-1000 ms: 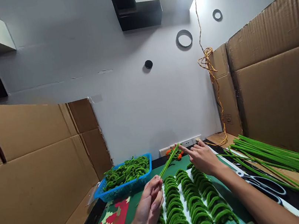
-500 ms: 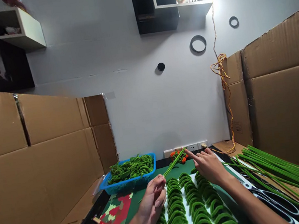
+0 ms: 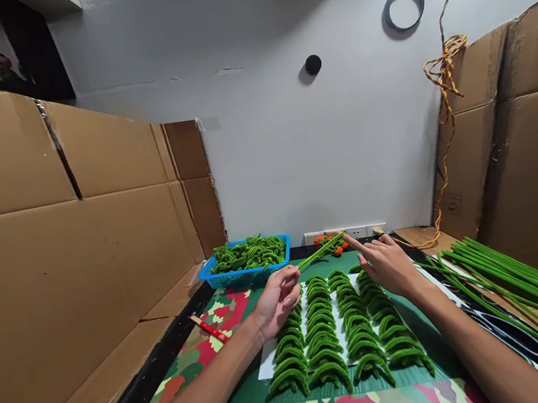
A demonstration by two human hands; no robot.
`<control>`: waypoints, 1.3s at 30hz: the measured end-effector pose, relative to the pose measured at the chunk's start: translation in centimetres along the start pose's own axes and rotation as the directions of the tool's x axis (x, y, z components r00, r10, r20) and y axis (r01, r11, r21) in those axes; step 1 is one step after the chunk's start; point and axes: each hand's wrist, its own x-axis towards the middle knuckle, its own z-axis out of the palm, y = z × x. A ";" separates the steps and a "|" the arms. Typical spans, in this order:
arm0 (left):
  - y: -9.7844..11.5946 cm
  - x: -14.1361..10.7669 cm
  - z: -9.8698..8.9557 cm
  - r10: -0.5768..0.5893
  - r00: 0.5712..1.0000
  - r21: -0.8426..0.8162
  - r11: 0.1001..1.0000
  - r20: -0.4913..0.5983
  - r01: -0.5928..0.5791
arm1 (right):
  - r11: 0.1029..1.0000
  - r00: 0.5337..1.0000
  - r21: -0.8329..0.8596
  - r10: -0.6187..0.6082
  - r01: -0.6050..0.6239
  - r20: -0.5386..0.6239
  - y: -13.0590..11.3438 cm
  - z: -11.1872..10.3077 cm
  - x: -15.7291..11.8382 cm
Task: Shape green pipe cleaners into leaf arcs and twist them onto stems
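My left hand (image 3: 278,300) pinches a thin bundle of green pipe cleaners (image 3: 321,251) that points up to the right. At its far tip is the stretched index finger of my right hand (image 3: 384,264), whose other fingers are loosely bent and hold nothing I can see. Below both hands lie several rows of curved, fuzzy green pieces (image 3: 324,341) on a white sheet (image 3: 267,361). Behind the bundle's tip sits a small cluster of orange and green fuzzy pieces (image 3: 339,251).
A blue basket (image 3: 240,277) of twisted green pieces stands back left. Long green pipe cleaners (image 3: 529,287) and scissors (image 3: 507,327) lie right. A red-wrapped stick (image 3: 210,328) rests on the patterned mat (image 3: 188,375). Cardboard walls (image 3: 137,234) flank the table; a yellow cord (image 3: 446,168) hangs right.
The camera view has tilted down and shifted left, showing more of the table front. Both hands keep nearly the same pose; the bundle now slants lower toward my right fingertip.
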 end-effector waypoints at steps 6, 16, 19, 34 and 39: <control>0.1 0.5 -0.6 0.022 1.000 0.043 0.999 0.003 -0.022 | 1.000 1.000 -0.006 -0.009 0.009 0.030 -0.2 0.0 0.0; -0.1 0.3 -0.8 -0.013 1.000 0.086 0.996 0.010 0.012 | 0.994 1.000 0.105 -0.021 0.022 -0.006 -0.9 0.3 0.3; 0.1 0.1 -0.8 -0.029 1.000 0.069 0.997 0.012 0.028 | 0.988 0.996 0.136 -0.066 0.072 -0.054 -1.3 0.2 0.4; 0.5 -0.1 -1.1 -0.019 1.000 0.155 0.988 0.010 0.017 | 0.409 0.895 0.913 0.410 -0.010 -0.173 -3.5 -0.6 1.8; 0.7 -0.5 -0.7 -0.017 0.999 0.215 0.977 0.038 0.009 | 0.317 0.945 0.945 0.327 -0.078 -0.032 -3.6 -0.9 1.9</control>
